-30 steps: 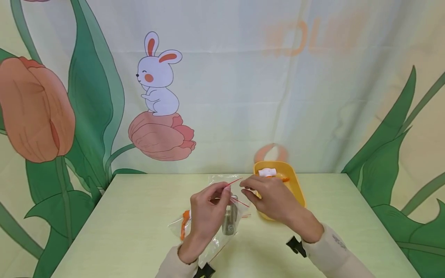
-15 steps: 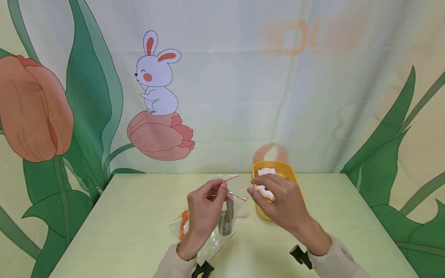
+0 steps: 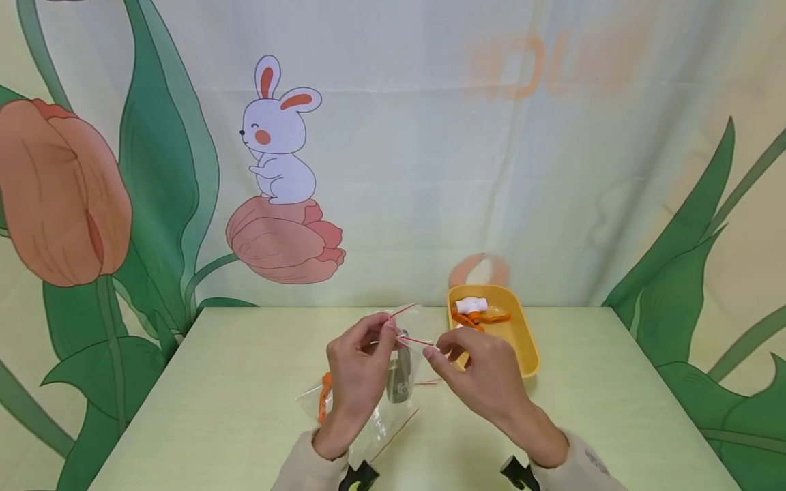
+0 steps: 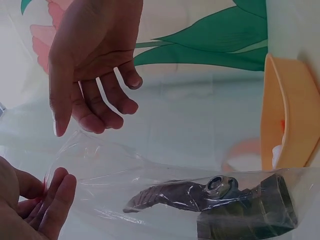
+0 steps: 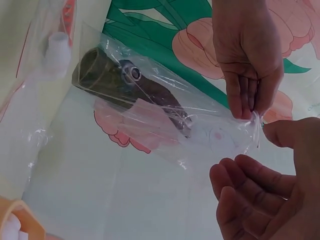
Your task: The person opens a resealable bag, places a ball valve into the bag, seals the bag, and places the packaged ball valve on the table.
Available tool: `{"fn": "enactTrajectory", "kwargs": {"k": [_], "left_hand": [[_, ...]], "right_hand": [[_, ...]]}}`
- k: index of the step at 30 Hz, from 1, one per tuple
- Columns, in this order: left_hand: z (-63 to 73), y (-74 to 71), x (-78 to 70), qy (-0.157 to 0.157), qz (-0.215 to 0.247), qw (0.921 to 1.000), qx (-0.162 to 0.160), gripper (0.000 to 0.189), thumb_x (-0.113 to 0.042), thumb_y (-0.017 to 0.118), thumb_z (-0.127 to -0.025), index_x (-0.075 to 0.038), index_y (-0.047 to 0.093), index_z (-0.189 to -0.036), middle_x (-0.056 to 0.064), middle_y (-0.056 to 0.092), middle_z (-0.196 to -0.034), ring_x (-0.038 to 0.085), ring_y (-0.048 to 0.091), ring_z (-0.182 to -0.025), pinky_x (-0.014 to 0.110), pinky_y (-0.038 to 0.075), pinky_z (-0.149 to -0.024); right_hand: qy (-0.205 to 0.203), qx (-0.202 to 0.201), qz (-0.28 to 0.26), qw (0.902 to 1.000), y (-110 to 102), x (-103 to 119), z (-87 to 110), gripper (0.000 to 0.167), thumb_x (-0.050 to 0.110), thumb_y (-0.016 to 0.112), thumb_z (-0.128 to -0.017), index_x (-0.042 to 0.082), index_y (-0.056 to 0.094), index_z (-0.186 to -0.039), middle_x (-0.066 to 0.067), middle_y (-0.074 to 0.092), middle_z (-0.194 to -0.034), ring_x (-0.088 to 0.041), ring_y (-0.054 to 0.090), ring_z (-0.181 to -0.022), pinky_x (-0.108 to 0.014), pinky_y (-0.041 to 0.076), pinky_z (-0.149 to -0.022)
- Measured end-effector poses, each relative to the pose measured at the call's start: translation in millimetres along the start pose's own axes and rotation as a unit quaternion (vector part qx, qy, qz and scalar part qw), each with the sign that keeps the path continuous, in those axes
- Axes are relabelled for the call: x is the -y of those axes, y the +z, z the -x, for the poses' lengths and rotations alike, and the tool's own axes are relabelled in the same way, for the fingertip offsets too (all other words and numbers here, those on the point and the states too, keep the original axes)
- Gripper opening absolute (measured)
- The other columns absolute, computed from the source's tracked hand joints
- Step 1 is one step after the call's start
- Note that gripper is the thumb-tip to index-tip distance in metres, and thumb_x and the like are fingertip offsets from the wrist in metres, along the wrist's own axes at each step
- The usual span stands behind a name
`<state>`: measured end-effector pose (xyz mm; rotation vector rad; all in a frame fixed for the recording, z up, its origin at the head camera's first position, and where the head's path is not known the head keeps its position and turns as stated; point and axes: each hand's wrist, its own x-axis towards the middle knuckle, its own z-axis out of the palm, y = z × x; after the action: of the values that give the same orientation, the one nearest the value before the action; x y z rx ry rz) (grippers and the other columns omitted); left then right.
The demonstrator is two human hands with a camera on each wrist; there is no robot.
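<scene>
My left hand (image 3: 359, 365) pinches one side of the mouth of a clear zip bag (image 4: 107, 172) between thumb and fingers. Two red zip strips (image 3: 416, 340) stand apart at its top. Inside the bag hangs a dark grey-green part (image 4: 185, 195), a short tube with a tapered arm and a round metal ring. Close to the other side of the mouth is my right hand (image 3: 485, 372), thumb and fingers bent loosely with a gap between them. Both wrist views show nothing in that hand, its thumb just short of the bag's edge.
At the back right stands a yellow tray (image 3: 525, 341) holding white fittings (image 3: 471, 305) and orange pieces (image 3: 491, 318). Beneath and left of my left hand, more clear bags lie on the table (image 3: 233, 402), one with an orange piece (image 3: 324, 397) inside.
My right hand drew away to the right, then came back left and lower beside the bag's mouth. The left hand shifted slightly left, still pinching the bag.
</scene>
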<state>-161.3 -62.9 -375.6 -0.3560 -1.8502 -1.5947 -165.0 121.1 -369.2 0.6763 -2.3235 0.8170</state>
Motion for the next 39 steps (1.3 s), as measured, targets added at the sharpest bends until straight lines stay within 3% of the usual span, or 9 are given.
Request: {"fn": "enactTrajectory", "kwargs": {"k": [5, 11, 19, 32, 39], "left_hand": [[1.6, 0.1, 1.3, 0.001, -0.006, 1.0, -0.003, 0.009, -0.007, 0.067, -0.092, -0.005, 0.073, -0.098, 0.009, 0.073, -0.079, 0.016, 0.072, -0.067, 0.024, 0.06, -0.065], [2.9, -0.1, 1.5, 0.007, 0.004, 1.0, -0.005, 0.01, -0.01, 0.067, -0.093, -0.005, 0.073, -0.098, 0.011, 0.074, -0.08, 0.018, 0.073, -0.067, 0.024, 0.06, -0.064], [3.2, -0.7, -1.1, 0.004, 0.017, 0.9998, -0.007, 0.008, -0.007, 0.067, -0.092, -0.005, 0.073, -0.097, 0.012, 0.073, -0.08, 0.019, 0.073, -0.067, 0.024, 0.06, -0.064], [5.0, -1.6, -2.6, -0.022, 0.025, 0.9994, 0.013, 0.008, -0.009, 0.067, -0.092, -0.002, 0.07, -0.095, 0.009, 0.071, -0.075, 0.018, 0.07, -0.062, 0.026, 0.06, -0.063], [5.2, -3.3, -2.8, -0.05, 0.042, 0.9974, 0.029, 0.009, -0.009, 0.067, -0.093, -0.002, 0.07, -0.098, 0.014, 0.07, -0.078, 0.019, 0.071, -0.063, 0.03, 0.061, -0.061]], "right_hand": [[0.026, 0.02, -0.015, 0.9994, 6.5, 2.7, 1.1, 0.014, 0.033, 0.074, -0.086, 0.02, 0.072, -0.082, 0.013, 0.067, -0.071, 0.001, 0.057, -0.061, -0.018, 0.049, -0.057], [0.02, 0.024, -0.047, 0.9984, 10.1, 5.2, 1.5, 0.01, 0.025, 0.073, -0.088, 0.016, 0.075, -0.087, 0.01, 0.07, -0.073, 0.002, 0.056, -0.062, -0.016, 0.049, -0.056], [0.045, 0.021, -0.134, 0.9898, 7.5, 6.6, -0.3, 0.005, 0.018, 0.073, -0.089, 0.013, 0.074, -0.089, 0.006, 0.073, -0.078, 0.0, 0.061, -0.065, -0.019, 0.053, -0.056], [-0.023, -0.063, -0.099, 0.9928, 1.7, 2.8, -3.6, 0.006, 0.008, 0.077, -0.083, 0.01, 0.074, -0.087, 0.003, 0.072, -0.078, -0.004, 0.062, -0.066, -0.018, 0.054, -0.058], [-0.058, -0.09, -0.088, 0.9904, -2.8, 2.6, -7.4, 0.009, 0.003, 0.079, -0.079, 0.008, 0.074, -0.086, 0.001, 0.072, -0.077, -0.006, 0.062, -0.065, -0.021, 0.056, -0.06]]}}
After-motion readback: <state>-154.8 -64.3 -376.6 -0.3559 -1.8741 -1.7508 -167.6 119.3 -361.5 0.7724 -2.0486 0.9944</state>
